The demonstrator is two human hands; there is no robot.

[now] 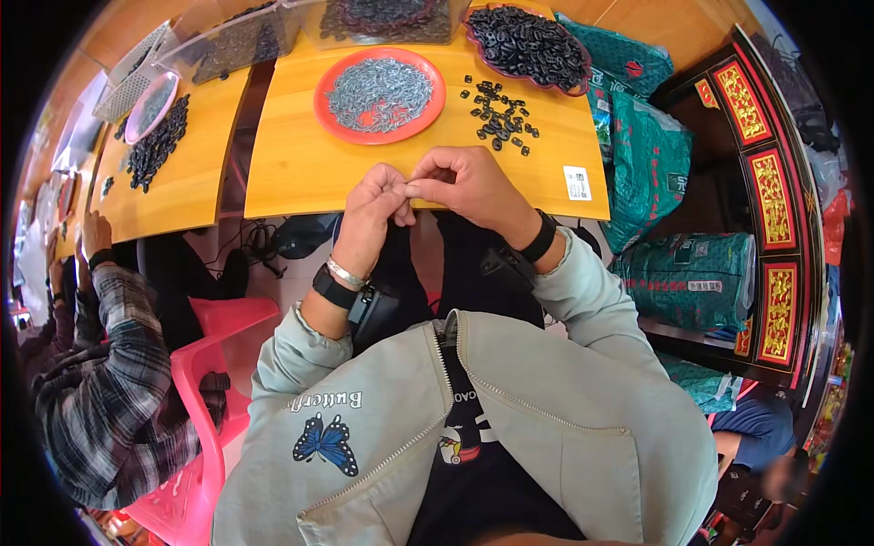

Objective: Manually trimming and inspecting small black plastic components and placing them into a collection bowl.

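My left hand [378,202] and my right hand [469,187] meet fingertip to fingertip just over the near edge of the yellow table [291,182]. Both are closed in a pinch; whatever lies between the fingers is too small or hidden to make out. Beyond them is a red plate [339,126] of small grey metal pieces, perhaps screws [378,89]. To its right, small black plastic parts [501,116] lie loose on the wood. A dark red-rimmed tray at the far right is heaped with more black parts [528,45].
Clear bins [223,55] of parts stand at the back. A second table [196,173] on the left bears a pink dish [164,107] and black parts; a person in a plaid sleeve [118,318] sits there by a pink chair [205,382]. Green sacks [646,164] crowd the right side.
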